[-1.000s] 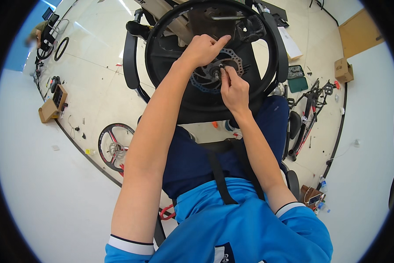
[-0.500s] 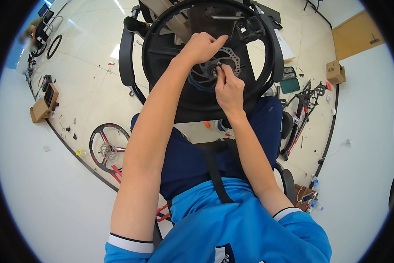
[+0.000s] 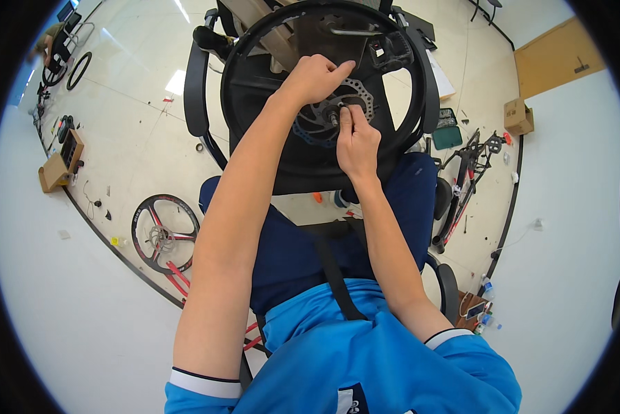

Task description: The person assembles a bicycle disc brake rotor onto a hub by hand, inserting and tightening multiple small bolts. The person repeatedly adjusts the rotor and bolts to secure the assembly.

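Observation:
A black bicycle wheel (image 3: 228,103) lies flat on a black office chair (image 3: 303,181) in front of me. A silver disc brake rotor (image 3: 370,105) sits round the wheel's hub (image 3: 333,114), whose axle end sticks up. My right hand (image 3: 357,143) is closed in a pinch of thumb and forefinger right beside the hub; whatever is between the fingertips is too small to make out. Over the far left part of the rotor, my left hand (image 3: 314,79) has its fingers curled under and its thumb stretched to the right. What it holds, if anything, is hidden.
On the seat's far side lie a bent metal rod (image 3: 355,32) and a black pedal-like part (image 3: 388,52). A three-spoke wheel (image 3: 163,231) is on the floor at left, a bicycle frame (image 3: 465,183) at right. A green tool case (image 3: 447,136) lies open nearby. Another person (image 3: 47,43) is far left.
The view has shifted slightly, so the floor things sit a little further left. Both hands stay at the hub and rotor, with the right fingertips nearly in the same place.

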`<state>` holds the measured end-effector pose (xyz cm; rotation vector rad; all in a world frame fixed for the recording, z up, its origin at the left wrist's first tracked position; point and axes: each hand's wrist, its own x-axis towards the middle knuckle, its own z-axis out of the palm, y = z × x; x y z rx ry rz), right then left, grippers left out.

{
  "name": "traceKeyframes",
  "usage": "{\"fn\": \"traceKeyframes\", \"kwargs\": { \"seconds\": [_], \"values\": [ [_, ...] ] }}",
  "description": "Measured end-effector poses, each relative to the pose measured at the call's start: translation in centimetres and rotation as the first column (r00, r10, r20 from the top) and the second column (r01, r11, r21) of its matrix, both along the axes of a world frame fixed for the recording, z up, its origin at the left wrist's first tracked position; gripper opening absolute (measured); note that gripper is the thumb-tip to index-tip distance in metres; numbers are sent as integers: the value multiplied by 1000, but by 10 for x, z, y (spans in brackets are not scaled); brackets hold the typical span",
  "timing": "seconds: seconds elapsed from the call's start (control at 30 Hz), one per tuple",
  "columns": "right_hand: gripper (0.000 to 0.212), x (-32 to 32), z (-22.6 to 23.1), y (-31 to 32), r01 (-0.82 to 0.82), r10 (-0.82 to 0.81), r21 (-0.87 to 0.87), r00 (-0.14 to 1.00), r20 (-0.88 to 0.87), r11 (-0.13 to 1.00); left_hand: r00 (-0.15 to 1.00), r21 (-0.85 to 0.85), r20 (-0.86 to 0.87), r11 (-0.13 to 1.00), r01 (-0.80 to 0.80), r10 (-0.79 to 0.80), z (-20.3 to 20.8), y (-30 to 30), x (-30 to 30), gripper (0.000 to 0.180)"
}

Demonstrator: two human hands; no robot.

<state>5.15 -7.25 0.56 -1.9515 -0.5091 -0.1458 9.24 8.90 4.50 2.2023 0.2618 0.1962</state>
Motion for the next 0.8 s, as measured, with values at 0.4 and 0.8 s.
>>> {"fn": "traceKeyframes", "kwargs": {
  "seconds": [0.4,0.8],
  "values": [
    [30,20,-17,-13,-243,261,136,956,-136,961,997,12,-74,1000,-1,2,5,0,0,63],
    [43,27,-16,-24,-163,458,465,616,-641,870,999,18,-39,1000,-19,20,1,1,3,68]
  ]
}}
